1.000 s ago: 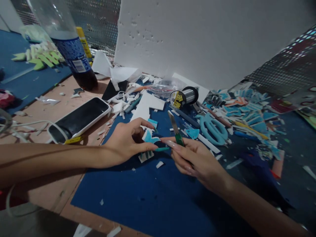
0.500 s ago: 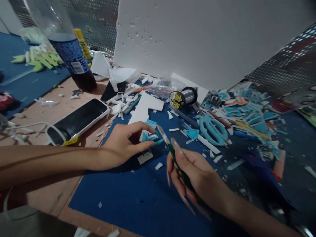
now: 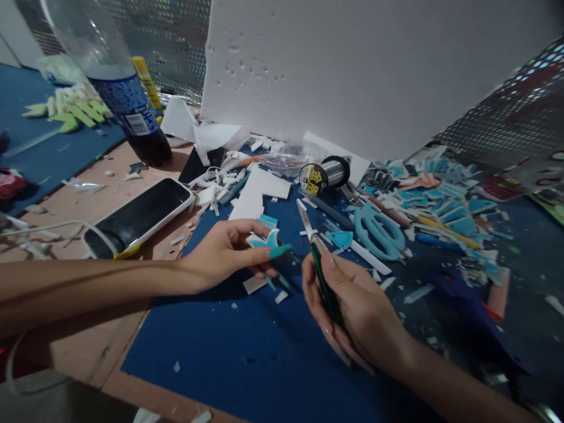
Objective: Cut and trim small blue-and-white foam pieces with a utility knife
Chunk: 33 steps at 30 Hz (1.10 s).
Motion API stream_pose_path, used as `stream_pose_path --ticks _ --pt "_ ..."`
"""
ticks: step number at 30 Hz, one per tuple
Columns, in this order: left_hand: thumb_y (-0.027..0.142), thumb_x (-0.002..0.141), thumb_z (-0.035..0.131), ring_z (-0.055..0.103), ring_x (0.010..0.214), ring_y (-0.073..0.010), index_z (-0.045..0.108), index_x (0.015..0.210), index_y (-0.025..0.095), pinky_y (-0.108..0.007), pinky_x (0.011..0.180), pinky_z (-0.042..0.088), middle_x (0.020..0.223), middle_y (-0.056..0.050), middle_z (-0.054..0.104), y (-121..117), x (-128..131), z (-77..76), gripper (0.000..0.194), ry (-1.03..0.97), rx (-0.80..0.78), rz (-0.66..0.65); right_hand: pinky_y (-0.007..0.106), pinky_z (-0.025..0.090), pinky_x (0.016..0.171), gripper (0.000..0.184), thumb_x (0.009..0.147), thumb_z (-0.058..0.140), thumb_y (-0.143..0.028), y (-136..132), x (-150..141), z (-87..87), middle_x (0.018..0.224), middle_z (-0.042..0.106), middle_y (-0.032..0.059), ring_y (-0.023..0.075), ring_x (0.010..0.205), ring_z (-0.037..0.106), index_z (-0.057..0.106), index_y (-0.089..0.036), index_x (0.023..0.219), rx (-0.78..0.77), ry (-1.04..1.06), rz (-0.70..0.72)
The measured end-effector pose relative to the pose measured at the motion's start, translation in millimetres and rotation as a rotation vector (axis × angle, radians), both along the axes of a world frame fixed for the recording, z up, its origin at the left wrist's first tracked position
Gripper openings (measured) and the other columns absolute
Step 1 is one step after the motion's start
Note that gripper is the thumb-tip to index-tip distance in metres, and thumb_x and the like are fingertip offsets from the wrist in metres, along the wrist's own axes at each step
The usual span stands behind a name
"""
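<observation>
Pinched between the thumb and fingers of my left hand (image 3: 229, 254) is a small blue-and-white foam piece (image 3: 264, 239). Its far side is partly covered by my fingers. My right hand (image 3: 352, 294) is wrapped round the dark green handle of a craft knife (image 3: 325, 282), whose blade points up and away from me. The blade is apart from the foam piece. Below both hands lies a blue mat (image 3: 229, 358), with a white foam offcut (image 3: 254, 285) under my left fingers. A larger white foam sheet piece (image 3: 250, 197) lies just beyond my left hand.
Light blue scissors (image 3: 379, 232), a wire spool (image 3: 324, 176) and a heap of blue-and-white foam pieces (image 3: 458, 205) are on the right. A phone (image 3: 141, 217) and a cola bottle (image 3: 127, 111) stand left. A white board (image 3: 352, 70) rises behind.
My right hand has drawn the knife slightly to the right, away from the foam piece. My left hand has turned the piece, and its fingers have shifted.
</observation>
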<state>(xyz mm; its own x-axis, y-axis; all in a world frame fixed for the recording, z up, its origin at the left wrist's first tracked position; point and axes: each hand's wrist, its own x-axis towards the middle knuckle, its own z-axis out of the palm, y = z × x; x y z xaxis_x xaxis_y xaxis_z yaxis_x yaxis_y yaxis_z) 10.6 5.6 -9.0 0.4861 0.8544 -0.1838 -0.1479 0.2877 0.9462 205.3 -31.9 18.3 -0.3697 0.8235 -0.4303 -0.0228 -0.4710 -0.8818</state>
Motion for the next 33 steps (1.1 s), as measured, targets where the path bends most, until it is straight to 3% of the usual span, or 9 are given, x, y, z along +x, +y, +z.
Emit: stream_pose_path --ticks 6,10,15,20,25,28,33 --pt "0.024 0.078 0.068 0.069 0.063 -0.0128 0.069 0.096 0.014 -0.02 0.059 0.058 0.07 0.0 0.071 -1 3 -2.6 0.021 0.124 0.099 -0.021 0.015 0.015 0.03 0.038 0.073 0.075 -0.044 4 -8 -4.4 0.039 0.035 -0.0147 0.0025 0.029 0.025 0.046 -0.022 0.085 0.085 -0.035 -0.162" --pt "0.023 0.084 0.06 0.07 0.081 -0.0142 0.068 0.107 0.014 -0.022 0.072 0.057 0.09 -0.004 0.073 -3 0 -4.7 0.026 0.168 0.215 -0.122 0.017 0.017 0.029 0.037 0.075 0.074 -0.043 8 -10 -6.5 0.039 0.037 -0.0145 0.0021 0.027 0.027 0.043 -0.022 0.077 0.071 -0.092 -0.133" --pt "0.023 0.091 0.053 0.066 0.098 -0.0165 0.052 0.134 0.023 -0.028 0.086 0.054 0.107 -0.003 0.07 -3 -7 -7.2 0.044 0.233 0.363 -0.215 0.02 0.017 0.026 0.034 0.079 0.07 -0.044 10 -6 -1.3 0.037 0.036 -0.015 0.0033 0.022 0.025 0.043 -0.024 0.078 0.066 -0.139 -0.096" --pt "0.021 0.088 0.057 0.064 0.104 -0.0179 0.063 0.122 0.021 -0.028 0.089 0.052 0.105 -0.003 0.071 -2 -8 -5.8 0.035 0.21 0.432 -0.152 0.018 0.015 0.026 0.033 0.077 0.07 -0.046 11 -4 -1.0 0.034 0.031 -0.0157 0.0032 0.022 0.022 0.045 -0.024 0.081 0.013 -0.075 -0.069" --pt "0.019 0.076 0.071 0.067 0.093 -0.0183 0.067 0.109 0.017 -0.027 0.078 0.056 0.098 -0.004 0.072 -3 -4 -6.1 0.033 0.118 0.283 -0.075 0.014 0.016 0.025 0.04 0.074 0.073 -0.048 13 -5 -2.5 0.031 0.031 -0.0157 0.0028 0.024 0.02 0.041 -0.024 0.078 -0.033 -0.063 -0.053" --pt "0.021 0.069 0.078 0.067 0.074 -0.0147 0.063 0.096 0.015 -0.022 0.065 0.055 0.081 -0.002 0.069 -3 -4 -6.1 0.032 0.141 0.265 -0.039 0.014 0.018 0.025 0.037 0.079 0.067 -0.051 13 1 -3.7 0.034 0.034 -0.015 0.0032 0.024 0.022 0.042 -0.024 0.082 0.057 -0.091 -0.014" --pt "0.026 0.074 0.074 0.057 0.053 -0.0089 0.052 0.088 0.018 -0.019 0.051 0.048 0.066 0.004 0.057 -5 -7 -2.4 0.027 0.22 0.335 -0.094 0.015 0.028 0.027 0.037 0.093 0.04 -0.057 13 14 -2.1 0.046 0.043 -0.011 0.0029 0.026 0.026 0.047 -0.022 0.086 0.301 -0.19 0.134"
